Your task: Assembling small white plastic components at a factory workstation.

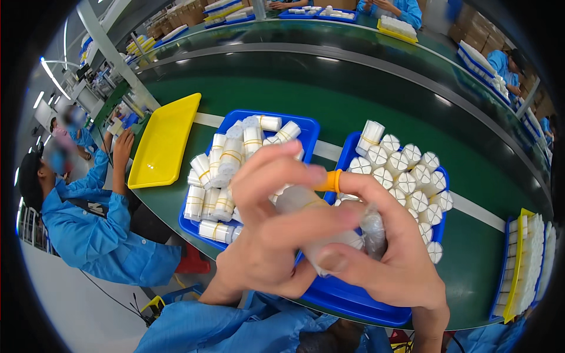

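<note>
Close in front of me, both hands hold a whitish translucent cylinder bundle (296,199), partly hidden by fingers. My left hand (262,226) curls around its left side. My right hand (391,259) closes on its right end, where crumpled clear plastic film (373,230) shows between thumb and index finger. An orange band (333,180) circles that index finger. Behind my left hand, a blue tray (312,125) holds white cylinder bundles with yellow rubber bands (232,154), mostly lying or leaning. Behind my right hand, upright white bundles with cross-divided ends (406,182) fill another blue tray (348,143).
An empty yellow tray (165,141) lies at the left on the green table (482,197). Filled trays (518,265) are stacked at the right edge. A co-worker in blue (112,235) sits at the left. A raised dark ledge (265,62) runs across the back.
</note>
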`<state>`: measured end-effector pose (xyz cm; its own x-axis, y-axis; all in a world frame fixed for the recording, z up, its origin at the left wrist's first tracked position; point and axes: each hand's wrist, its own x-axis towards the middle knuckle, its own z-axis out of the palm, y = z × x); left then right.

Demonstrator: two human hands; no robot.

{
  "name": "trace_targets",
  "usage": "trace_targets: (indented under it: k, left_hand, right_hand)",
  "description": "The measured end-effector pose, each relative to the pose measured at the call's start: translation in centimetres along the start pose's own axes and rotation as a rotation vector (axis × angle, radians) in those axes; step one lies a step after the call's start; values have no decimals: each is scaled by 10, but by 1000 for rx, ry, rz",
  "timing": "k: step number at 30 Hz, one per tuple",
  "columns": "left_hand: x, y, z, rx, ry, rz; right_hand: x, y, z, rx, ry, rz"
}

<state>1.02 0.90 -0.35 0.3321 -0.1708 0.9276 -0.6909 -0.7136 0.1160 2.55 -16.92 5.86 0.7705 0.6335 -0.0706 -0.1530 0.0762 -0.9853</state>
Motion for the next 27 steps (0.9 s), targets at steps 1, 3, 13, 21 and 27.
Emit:
trace_targets:
  k: [1,3,13,21,27]
  left_hand:
    - [-1,-4,0,-305,19,-130]
    - [-1,-2,-7,-698,109,-299]
    - [20,31,-31,-1061,-213,-1208]
    - [11,19,-22,-1481,-102,-1217]
    - [-9,10,-20,-1674,-93,-939]
  right_hand:
    - [1,5,-6,-170,-45,-119]
    - [-1,10,-8,-242,-18,-213]
    - [1,32,6,-588,55,-618]
    - [-8,7,-3,-646,293,-569]
    - [-17,-4,-5,-521,478,-460]
